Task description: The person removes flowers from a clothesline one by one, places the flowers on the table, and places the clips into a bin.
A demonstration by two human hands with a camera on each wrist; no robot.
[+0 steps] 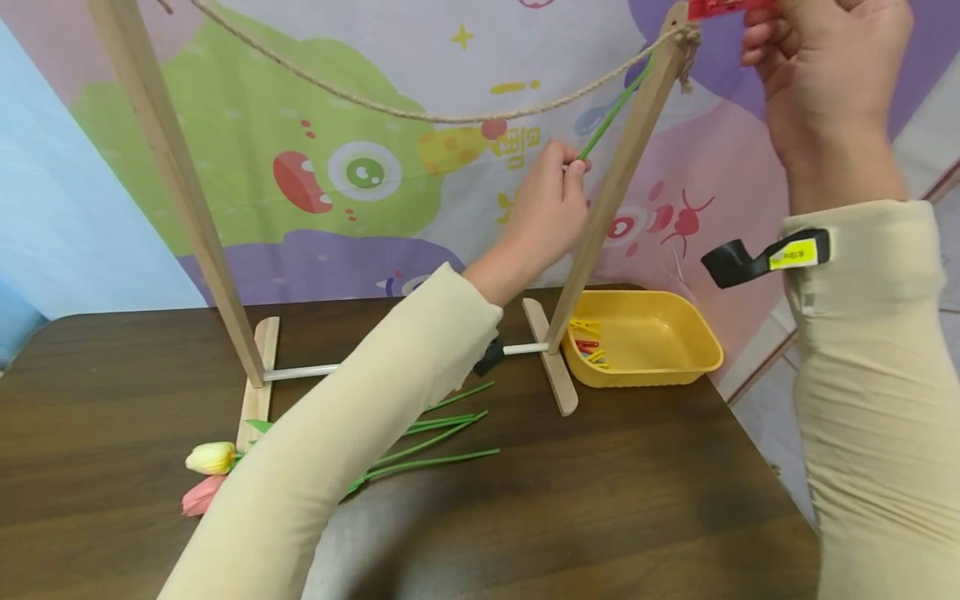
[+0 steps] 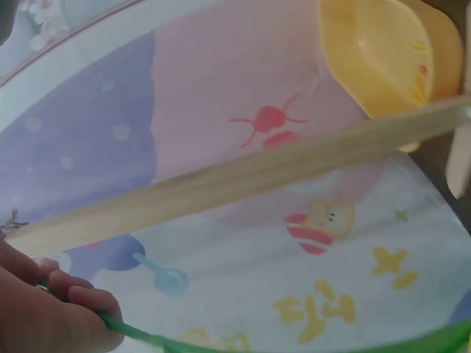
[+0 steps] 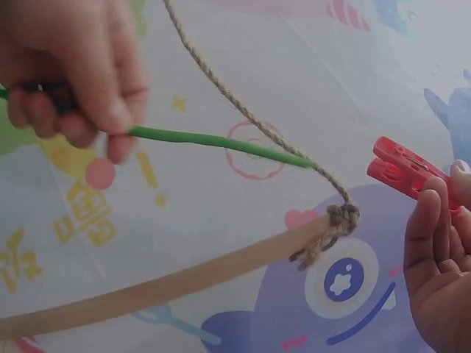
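A green flower stem (image 3: 210, 140) is pinched in my left hand (image 1: 551, 204), between thumb and fingers. Its far end meets the twine rope (image 3: 254, 118) close to the knot on the right wooden post (image 1: 626, 171). In the left wrist view, the same left hand (image 2: 55, 312) grips the stem at lower left. My right hand (image 1: 840, 75), up beside the post top, holds a red clothespin (image 3: 407, 170) by one end. The clothespin's free end points toward the rope, with a gap between them. The flower's head is hidden in the head view.
A yellow basin (image 1: 652, 337) with several coloured clothespins (image 1: 588, 342) stands right of the post's foot. Artificial tulips, one yellow (image 1: 212, 458) and one pink (image 1: 201, 496), lie on the dark table (image 1: 600, 500) under my left arm. The left post (image 1: 180, 183) supports the rope's other side.
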